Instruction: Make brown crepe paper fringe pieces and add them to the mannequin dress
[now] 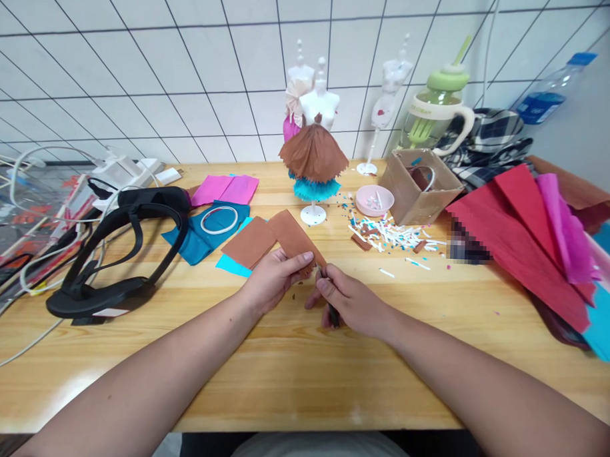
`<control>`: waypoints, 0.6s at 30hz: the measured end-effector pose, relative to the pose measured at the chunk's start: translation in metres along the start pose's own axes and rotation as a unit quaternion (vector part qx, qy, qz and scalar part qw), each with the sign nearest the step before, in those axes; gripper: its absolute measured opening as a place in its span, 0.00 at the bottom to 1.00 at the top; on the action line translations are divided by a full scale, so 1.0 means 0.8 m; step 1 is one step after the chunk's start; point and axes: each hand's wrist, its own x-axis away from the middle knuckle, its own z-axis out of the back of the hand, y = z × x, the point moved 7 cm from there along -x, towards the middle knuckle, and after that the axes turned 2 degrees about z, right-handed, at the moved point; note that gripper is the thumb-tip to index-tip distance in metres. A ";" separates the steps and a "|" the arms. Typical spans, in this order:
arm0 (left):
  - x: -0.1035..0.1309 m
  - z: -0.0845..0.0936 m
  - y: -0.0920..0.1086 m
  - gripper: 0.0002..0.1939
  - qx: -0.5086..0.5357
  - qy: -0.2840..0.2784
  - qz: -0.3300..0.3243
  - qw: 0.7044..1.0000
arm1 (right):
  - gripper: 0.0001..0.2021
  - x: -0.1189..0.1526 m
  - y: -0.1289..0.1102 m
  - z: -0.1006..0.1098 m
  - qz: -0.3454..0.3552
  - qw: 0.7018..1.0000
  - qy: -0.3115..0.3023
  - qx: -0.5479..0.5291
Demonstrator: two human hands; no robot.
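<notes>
My left hand point(278, 275) pinches the near end of a folded strip of brown crepe paper point(295, 233) between thumb and fingers. In my right hand point(350, 298) is a small pair of scissors point(334, 315), its dark handles below my fingers and its blades at the strip's lower edge. Tiny brown snippets lie on the table just under the strip. Another brown paper piece point(249, 242) rests to the left, over bright blue paper point(232, 266). Behind my hands stands a white mini mannequin point(319, 108) in a brown paper skirt point(315, 154) above a blue frill.
Left are a black headset point(128, 262), cables, teal paper point(197, 243) with a tape ring point(219, 220), and pink paper point(226, 190). Right are paper scraps point(392, 233), a pink bowl point(374, 209), a cardboard box point(420, 196), a green-lidded jug point(436, 116) and red paper point(524, 243).
</notes>
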 end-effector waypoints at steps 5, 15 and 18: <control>0.000 -0.003 0.001 0.11 -0.012 -0.014 -0.009 1.000 | 0.10 -0.001 -0.002 0.001 0.013 1.000 0.014 0.001; 0.001 -0.004 0.001 0.10 -0.007 -0.022 -0.007 1.000 | 0.12 -0.004 0.003 0.002 0.024 1.000 0.017 0.002; 0.001 -0.003 -0.001 0.10 -0.006 -0.025 -0.006 1.000 | 0.12 -0.004 0.003 0.001 0.025 1.000 0.017 0.003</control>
